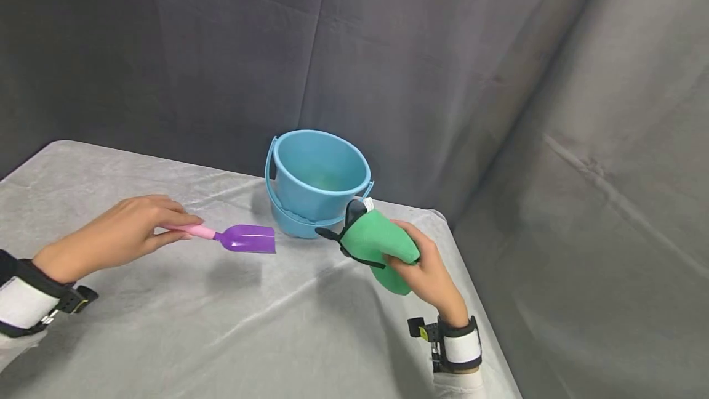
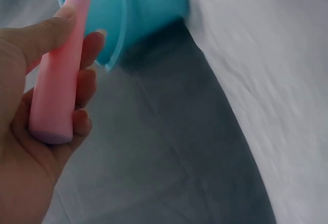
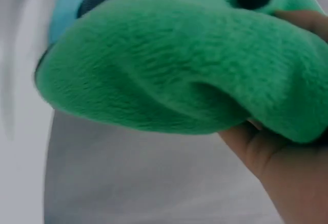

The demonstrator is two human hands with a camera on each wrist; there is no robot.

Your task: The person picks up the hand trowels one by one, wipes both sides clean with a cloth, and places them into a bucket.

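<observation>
The left hand [image 1: 119, 233] has its fingers and thumb curled round the pink handle [image 2: 59, 65] of a toy shovel [image 1: 235, 237], gripping near the handle's end so the purple blade [image 1: 249, 239] sticks out flat and level toward the bucket [image 1: 317, 180] — a hold that keeps the blade well ahead of the fingers and lifted off the tabletop [image 1: 221, 325], where its shadow falls below it. The right hand [image 1: 429, 276] squeezes a green plush toy [image 1: 379, 242] from behind and beneath, fingers sunk into the soft pile; this leaves the toy's dark-trimmed front end free and pointed at the bucket, just beside its near wall. Whether the plush touches the bucket cannot be told. The blue bucket stands upright at the back of the tabletop, mouth open, its handle folded down against the rim — so nothing blocks the opening. Both hands flank it, well apart from each other, shovel on the left, plush on the right. A grey cloth covers the tabletop and a dark curtain hangs behind.
</observation>
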